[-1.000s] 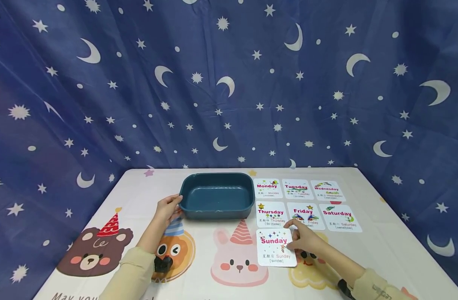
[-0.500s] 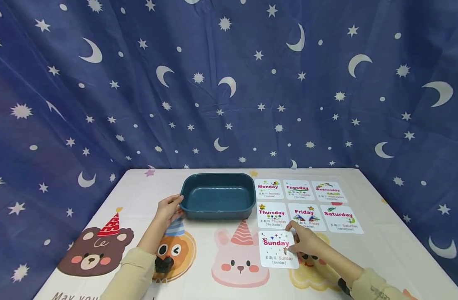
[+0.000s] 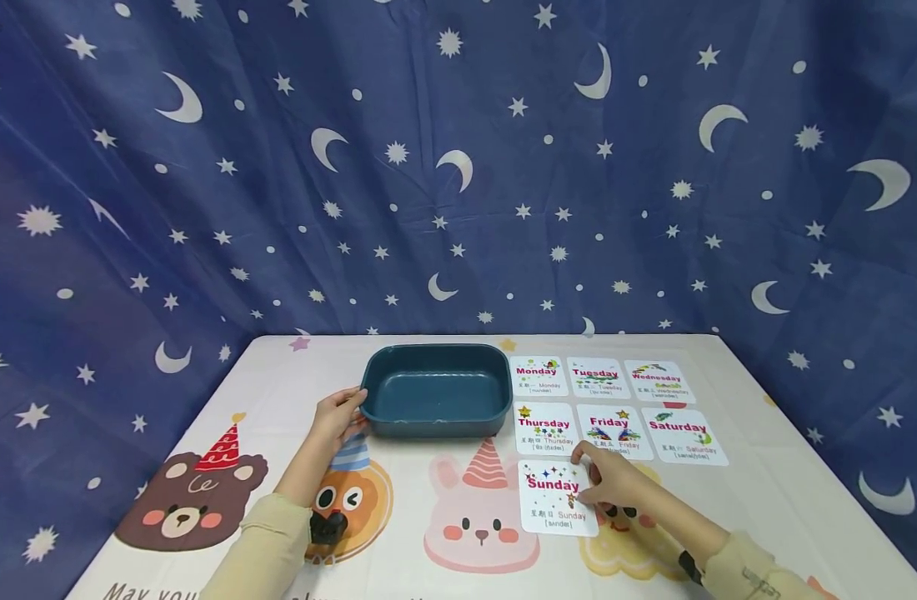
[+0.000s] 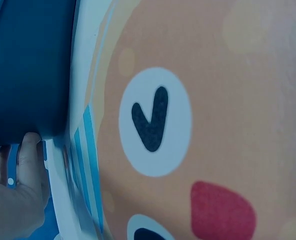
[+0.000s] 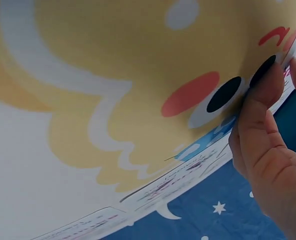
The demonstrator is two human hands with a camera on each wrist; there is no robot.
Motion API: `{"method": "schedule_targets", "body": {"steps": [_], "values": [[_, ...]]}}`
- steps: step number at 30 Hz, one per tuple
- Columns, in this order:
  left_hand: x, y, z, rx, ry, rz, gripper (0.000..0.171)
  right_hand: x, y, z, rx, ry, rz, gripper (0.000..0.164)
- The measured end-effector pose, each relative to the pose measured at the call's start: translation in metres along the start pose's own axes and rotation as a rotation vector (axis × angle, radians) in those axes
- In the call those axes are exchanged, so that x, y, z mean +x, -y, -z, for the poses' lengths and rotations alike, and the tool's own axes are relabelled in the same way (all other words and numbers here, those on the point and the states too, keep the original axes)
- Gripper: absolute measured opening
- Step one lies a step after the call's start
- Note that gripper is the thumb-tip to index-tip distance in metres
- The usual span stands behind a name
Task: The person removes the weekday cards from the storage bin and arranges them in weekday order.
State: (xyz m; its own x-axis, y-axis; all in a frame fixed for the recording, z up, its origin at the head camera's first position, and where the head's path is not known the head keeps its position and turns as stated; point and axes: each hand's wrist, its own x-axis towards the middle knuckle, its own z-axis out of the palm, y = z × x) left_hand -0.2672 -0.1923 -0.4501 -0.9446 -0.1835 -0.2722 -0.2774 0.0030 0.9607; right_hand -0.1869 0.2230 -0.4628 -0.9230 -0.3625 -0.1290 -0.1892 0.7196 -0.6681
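Observation:
In the head view my left hand (image 3: 337, 419) holds the left end of a dark teal rectangular bin (image 3: 436, 427), its fingers at the rim and side. The bin's inside shows bare. In the left wrist view the fingers (image 4: 30, 157) press against the bin's wall (image 4: 28, 75). My right hand (image 3: 616, 481) pinches the right edge of the white "Sunday" card (image 3: 552, 517) between thumb and index finger. That card lies at the front, just below the "Thursday" card (image 3: 546, 429). Seen from the right wrist, the right hand (image 5: 268, 145) grips the card's edge at the upper right.
"Monday" (image 3: 538, 386), "Tuesday" (image 3: 597, 387) and "Wednesday" (image 3: 659, 390) cards form the back row, right of the bin. "Friday" (image 3: 612, 421) and "Saturday" (image 3: 683, 446) cards lie beside "Thursday". A cartoon-printed cloth (image 3: 398, 533) covers the table; a starry blue curtain (image 3: 458, 217) hangs behind.
The "Sunday" card has shifted slightly right and toward the front with my right hand, leaving a small gap below "Thursday". My left hand and the bin stay in place.

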Motion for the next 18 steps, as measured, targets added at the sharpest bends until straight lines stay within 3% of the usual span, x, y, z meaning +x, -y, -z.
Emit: {"method": "schedule_targets", "body": {"steps": [12, 18], "values": [[0.003, -0.002, 0.004, -0.027, 0.008, 0.016, 0.048, 0.001, 0.007, 0.01, 0.12, 0.079, -0.085, 0.041], [-0.006, 0.002, 0.007, -0.033, 0.015, -0.006, 0.048, 0.001, 0.011, 0.019, 0.178, 0.059, -0.024, 0.033]]}}
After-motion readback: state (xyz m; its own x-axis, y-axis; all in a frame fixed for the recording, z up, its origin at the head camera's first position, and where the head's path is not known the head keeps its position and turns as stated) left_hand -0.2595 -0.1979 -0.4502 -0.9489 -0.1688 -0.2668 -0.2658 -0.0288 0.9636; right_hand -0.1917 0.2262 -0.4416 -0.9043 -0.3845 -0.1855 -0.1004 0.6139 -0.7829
